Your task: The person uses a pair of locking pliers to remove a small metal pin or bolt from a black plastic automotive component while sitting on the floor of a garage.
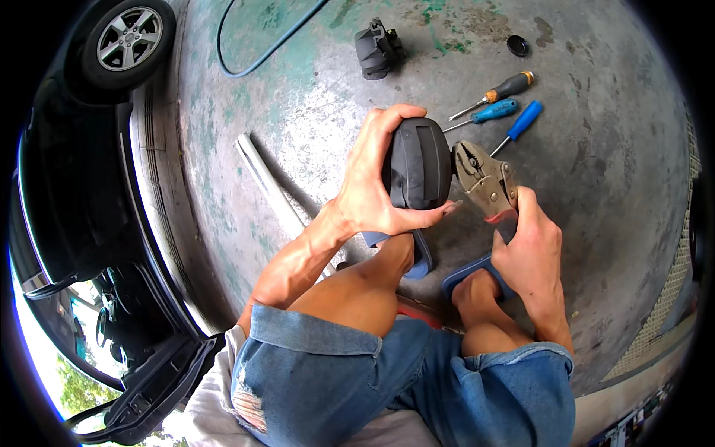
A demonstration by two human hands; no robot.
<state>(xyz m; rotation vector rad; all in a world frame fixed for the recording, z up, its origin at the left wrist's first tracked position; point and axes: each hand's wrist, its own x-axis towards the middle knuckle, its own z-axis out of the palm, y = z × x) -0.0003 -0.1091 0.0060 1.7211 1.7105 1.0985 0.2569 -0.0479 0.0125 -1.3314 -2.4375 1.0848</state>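
Note:
My left hand wraps round a black rounded plastic housing, fingers over its top and thumb along its lower edge. On the right, my right hand is closed on the handles of worn metal locking pliers. Their toothed jaws point up and left, close against the housing's right side by a small dark stub. Whether the jaws grip that stub I cannot tell. Beyond the pliers lie a screwdriver with a black and yellow handle, a light blue one and a blue one.
A black angular plastic part and a round black cap rest on the stained concrete floor. A silver metal bar lies left of my legs. Farther left stands a black car with its wheel; a blue hose curves nearby.

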